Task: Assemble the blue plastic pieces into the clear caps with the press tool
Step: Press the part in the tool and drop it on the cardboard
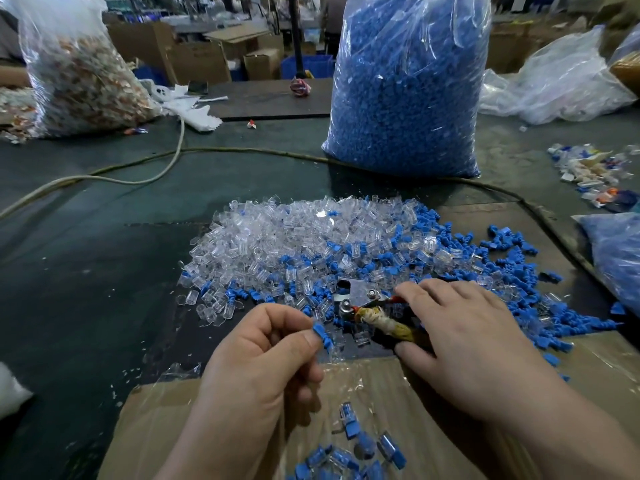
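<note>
— What's the left grip (263,368) got?
— A blue piece (320,336), pinched between thumb and forefinger, held up just short of the press tool (360,297). Something clear shows at its lower end. Whether that's a cap already on it, I can't tell.
— And the right grip (467,344)?
— Laid over the tool's wrapped handle (388,325), fingers nearly straight, thumb on the near side. Touching it, not clenched, I'd say.
— So which step is this?
— Loading, by my reckoning: one part in hand, the tool not yet squeezed.
— And next?
— I'd guess the piece has to sit in a cap and go into the tool's metal head, then the right closes on the handle. It's a small part, so it wants lining up straight.
— Supplies?
— The clear caps (294,237) are heaped right behind the tool, with loose blue pieces (485,251) mixed in along the right edge. Finished ones (356,448) lie on the cardboard (194,427) nearest the person. Further back on the tabletop (86,254) stands a big bag (408,81) of blue parts.
</note>
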Available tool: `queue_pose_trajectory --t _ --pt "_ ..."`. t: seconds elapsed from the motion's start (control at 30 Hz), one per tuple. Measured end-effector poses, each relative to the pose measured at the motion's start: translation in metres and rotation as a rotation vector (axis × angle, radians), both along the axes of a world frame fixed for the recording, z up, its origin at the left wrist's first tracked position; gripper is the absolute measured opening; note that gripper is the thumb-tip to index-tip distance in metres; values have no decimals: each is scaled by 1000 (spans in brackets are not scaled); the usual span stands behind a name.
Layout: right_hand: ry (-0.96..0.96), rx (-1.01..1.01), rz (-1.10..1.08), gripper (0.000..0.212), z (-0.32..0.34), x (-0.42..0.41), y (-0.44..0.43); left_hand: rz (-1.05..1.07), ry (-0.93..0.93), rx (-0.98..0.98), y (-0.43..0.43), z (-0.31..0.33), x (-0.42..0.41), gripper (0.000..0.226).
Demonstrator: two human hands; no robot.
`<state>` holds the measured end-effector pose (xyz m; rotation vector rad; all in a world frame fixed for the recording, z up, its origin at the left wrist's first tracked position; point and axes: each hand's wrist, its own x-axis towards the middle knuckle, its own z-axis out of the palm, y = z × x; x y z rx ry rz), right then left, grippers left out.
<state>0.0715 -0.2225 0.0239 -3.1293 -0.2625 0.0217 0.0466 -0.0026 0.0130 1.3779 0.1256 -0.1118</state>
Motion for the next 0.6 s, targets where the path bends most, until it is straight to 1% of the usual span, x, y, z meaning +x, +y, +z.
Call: queue_pose_trajectory --t 0.07,0.13,0.23,0.3,0.37,0.4,0.47,0.5,0.53,0.6 --pt "-22 -5 1 72 0 3 0 -9 3 -14 -1 1 0 19" --pt "-43 20 -6 66 -1 5 3 -21 10 -47 -2 3 -1 7" --pt "-121 74 -32 62 4 3 5 -8 15 -67 0 4 -2 9" --pt "-189 217 -30 62 10 -2 6 10 10 -78 3 2 -2 12" --pt "-242 389 6 50 15 -8 9 27 -2 -111 5 -2 -2 12" --pt "-260 431 33 42 18 -13 12 32 -12 -131 6 -4 -2 12" --pt "-292 424 112 31 22 -20 19 44 -44 -137 7 -7 -1 14" --pt "-272 397 152 31 22 -23 21 48 -65 -126 7 -8 -1 16" --pt "-212 360 178 35 22 -24 23 47 -89 -115 8 -9 -1 15" --pt "-81 312 194 47 20 -24 25 41 -143 -102 7 -10 0 7"
